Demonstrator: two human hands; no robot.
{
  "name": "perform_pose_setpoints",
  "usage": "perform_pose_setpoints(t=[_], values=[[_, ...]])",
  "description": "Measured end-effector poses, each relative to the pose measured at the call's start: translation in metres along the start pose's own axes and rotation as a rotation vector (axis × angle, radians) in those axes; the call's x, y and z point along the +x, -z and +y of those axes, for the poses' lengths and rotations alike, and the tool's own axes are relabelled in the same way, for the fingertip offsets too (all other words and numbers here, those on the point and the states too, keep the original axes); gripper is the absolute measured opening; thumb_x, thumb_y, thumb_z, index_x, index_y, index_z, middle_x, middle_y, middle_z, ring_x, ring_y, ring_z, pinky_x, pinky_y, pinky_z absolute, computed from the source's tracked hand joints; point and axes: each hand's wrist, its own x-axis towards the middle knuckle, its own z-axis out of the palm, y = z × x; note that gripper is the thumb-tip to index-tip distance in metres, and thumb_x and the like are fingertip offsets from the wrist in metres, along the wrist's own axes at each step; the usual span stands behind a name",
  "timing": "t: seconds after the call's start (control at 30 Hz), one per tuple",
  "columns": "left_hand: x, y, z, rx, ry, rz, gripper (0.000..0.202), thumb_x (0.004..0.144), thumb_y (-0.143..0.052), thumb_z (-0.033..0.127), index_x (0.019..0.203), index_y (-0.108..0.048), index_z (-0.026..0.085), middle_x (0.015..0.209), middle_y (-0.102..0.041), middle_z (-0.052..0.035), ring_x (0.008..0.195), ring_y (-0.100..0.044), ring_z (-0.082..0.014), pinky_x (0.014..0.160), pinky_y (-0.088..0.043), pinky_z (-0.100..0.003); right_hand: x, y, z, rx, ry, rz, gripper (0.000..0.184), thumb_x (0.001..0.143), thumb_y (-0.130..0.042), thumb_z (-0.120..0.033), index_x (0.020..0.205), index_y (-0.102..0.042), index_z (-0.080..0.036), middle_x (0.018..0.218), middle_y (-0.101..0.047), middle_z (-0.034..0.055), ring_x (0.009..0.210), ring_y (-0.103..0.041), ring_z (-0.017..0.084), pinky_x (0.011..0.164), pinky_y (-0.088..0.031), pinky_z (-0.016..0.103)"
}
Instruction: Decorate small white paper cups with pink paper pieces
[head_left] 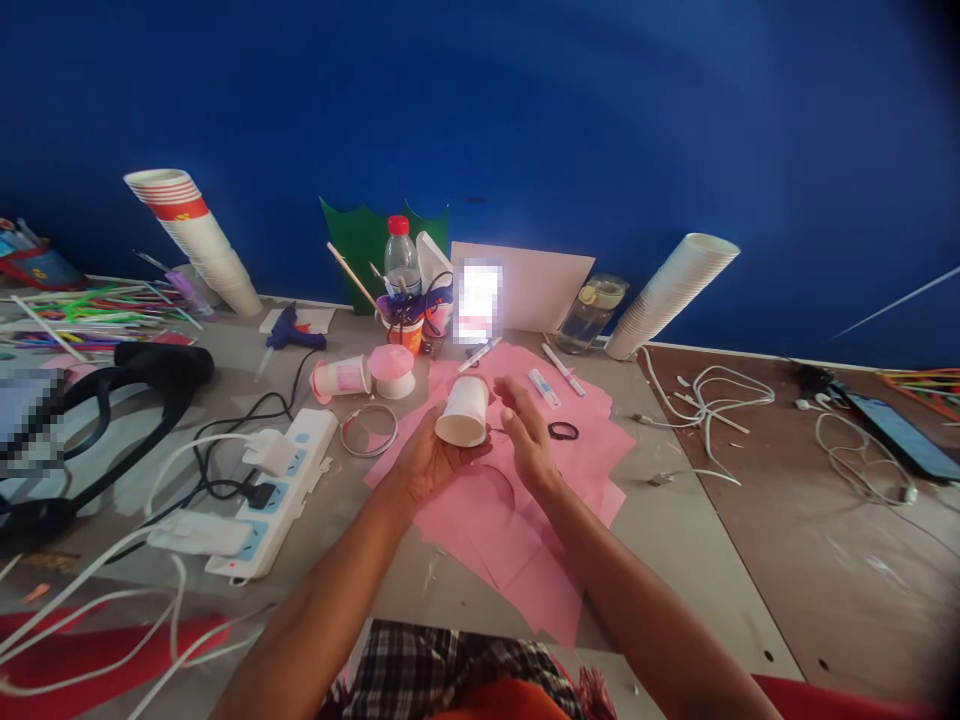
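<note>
My left hand (pixel 426 462) holds a white paper cup (pixel 463 410) on its side, the open rim facing me, above sheets of pink paper (pixel 517 530). Just right of the cup is my right hand (pixel 529 432), fingers stretched out and held edge-on, close to the cup's side; nothing shows in it. A cup wrapped in pink (pixel 341 378) lies on its side to the left, beside an upturned cup with a pink top (pixel 392 370). A clear tape ring (pixel 369 430) lies near them.
A white power strip (pixel 281 490) with plugs and cables lies at left, a blue glue gun (pixel 291 335) behind it. Stacks of paper cups (pixel 196 235) (pixel 667 292) lean at both sides. A water bottle (pixel 402 258), a jar (pixel 592 312), pens, white cables (pixel 709 395) and a phone (pixel 904 435) lie around.
</note>
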Motion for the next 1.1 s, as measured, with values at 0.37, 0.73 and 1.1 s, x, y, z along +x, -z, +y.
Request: perform_pose_setpoints(t=[0.37, 0.73, 1.1], values=[[-0.001, 0.001, 0.003, -0.014, 0.008, -0.043, 0.046, 0.092, -0.040, 0.038, 0.124, -0.050, 0.008, 0.101, -0.069, -0.0157, 0.089, -0.068, -0.0248, 0.077, -0.057, -0.041, 0.000, 0.002, 0.001, -0.024, 0.039, -0.041, 0.052, 0.086, -0.050, -0.052, 0.130, -0.051, -0.026, 0.135, -0.048, 0.0096, 0.127, -0.043, 0.029, 0.102, -0.039, 0.047], [-0.002, 0.002, 0.001, 0.053, 0.034, -0.011, 0.049, 0.091, -0.041, 0.042, 0.119, -0.051, 0.003, 0.089, -0.070, -0.0186, 0.079, -0.069, -0.0250, 0.075, -0.056, -0.041, 0.006, -0.003, 0.008, 0.005, 0.003, 0.074, 0.033, 0.086, -0.054, -0.041, 0.111, -0.060, -0.021, 0.116, -0.062, 0.0105, 0.108, -0.057, 0.025, 0.090, -0.049, 0.042], [-0.004, -0.001, 0.001, 0.049, 0.074, -0.033, 0.051, 0.089, -0.044, 0.043, 0.118, -0.050, 0.002, 0.087, -0.070, -0.0180, 0.077, -0.069, -0.0242, 0.073, -0.056, -0.038, 0.010, 0.000, 0.004, -0.193, 0.102, 0.171, 0.016, 0.084, -0.053, -0.023, 0.092, -0.066, -0.021, 0.097, -0.066, 0.0069, 0.092, -0.062, 0.020, 0.083, -0.050, 0.037]])
